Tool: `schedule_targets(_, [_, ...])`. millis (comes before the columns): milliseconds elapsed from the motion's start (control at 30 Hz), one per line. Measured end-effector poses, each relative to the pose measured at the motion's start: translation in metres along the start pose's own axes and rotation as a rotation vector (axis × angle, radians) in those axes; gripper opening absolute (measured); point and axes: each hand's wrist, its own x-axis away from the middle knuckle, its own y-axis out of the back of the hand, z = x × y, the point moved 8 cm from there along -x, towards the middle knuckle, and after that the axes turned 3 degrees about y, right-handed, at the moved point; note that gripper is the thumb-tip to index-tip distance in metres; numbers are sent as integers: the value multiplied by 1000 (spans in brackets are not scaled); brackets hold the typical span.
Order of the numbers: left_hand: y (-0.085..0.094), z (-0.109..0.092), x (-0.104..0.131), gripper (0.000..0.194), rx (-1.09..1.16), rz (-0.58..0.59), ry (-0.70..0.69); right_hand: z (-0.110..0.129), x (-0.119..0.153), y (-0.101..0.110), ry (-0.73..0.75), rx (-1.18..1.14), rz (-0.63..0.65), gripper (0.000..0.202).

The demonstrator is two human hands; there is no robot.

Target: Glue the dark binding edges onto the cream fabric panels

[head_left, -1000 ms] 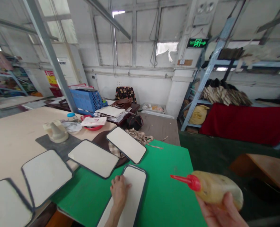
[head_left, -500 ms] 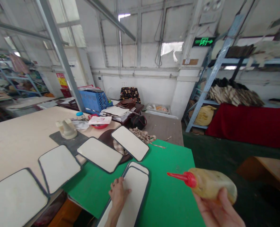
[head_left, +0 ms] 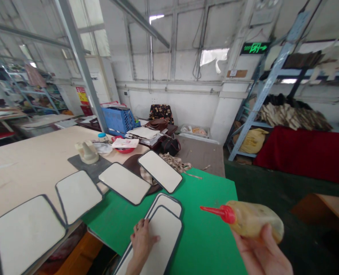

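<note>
Fingers point(head_left: 242, 246) of right hand point(head_left: 262, 255) clasp bottle point(head_left: 251, 217); left hand point(head_left: 141, 240) lies half-open on panel point(head_left: 166, 233).

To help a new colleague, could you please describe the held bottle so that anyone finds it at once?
Find the green tabletop. By its right edge, the right hand holds a yellowish bottle sideways. Unlike the blue-capped container farther back, it has a long red nozzle.

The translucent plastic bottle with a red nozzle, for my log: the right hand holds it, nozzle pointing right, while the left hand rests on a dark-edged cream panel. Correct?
Wrong direction: in the head view, the red nozzle points left. The right hand holds the bottle and the left hand rests on the panel.
</note>
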Motion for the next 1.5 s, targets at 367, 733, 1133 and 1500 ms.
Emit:
schedule_targets(367, [22,-10,16,49,351,-106,-177,7,-7,-34,151,109,265,34])
schedule_targets(733, [212,-51,98,30,302,96,-739,32,26,-144,242,334,862,41])
schedule_targets(1133, [297,-26,139,24,303,368,-900,-9,86,-182,111,418,1101,56])
schedule_targets(1500, [314,9,143,23,345,361,-885,-20,107,-185,149,404,1086,59])
